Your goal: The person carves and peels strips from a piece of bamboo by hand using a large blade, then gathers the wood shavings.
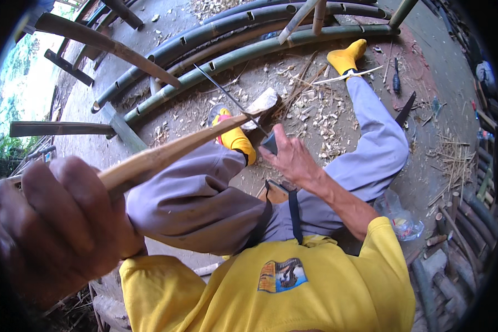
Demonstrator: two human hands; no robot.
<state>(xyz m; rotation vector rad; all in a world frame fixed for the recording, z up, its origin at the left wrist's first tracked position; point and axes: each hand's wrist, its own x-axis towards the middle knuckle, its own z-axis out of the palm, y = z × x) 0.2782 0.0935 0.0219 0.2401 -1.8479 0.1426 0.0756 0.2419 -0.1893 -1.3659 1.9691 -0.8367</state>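
Close up at the lower left, my left hand (55, 221) is wrapped round one end of a long piece of split bamboo or wood (169, 155). That piece slants up and away to the right, its far end beside a pale chunk of wood (263, 100) on the ground. My right hand (297, 159) grips the dark handle of a knife (227, 95), whose long thin blade points up and to the left. The blade crosses the piece near its far end; whether it touches cannot be told.
A bamboo frame (221, 62) with upright legs lies beyond my feet. Pale shavings (326, 124) litter the ground. To the right are a dark-handled tool (397, 77), a dark blade (406, 108), a clear plastic bag (398, 218) and stacked bamboo poles (476, 213).
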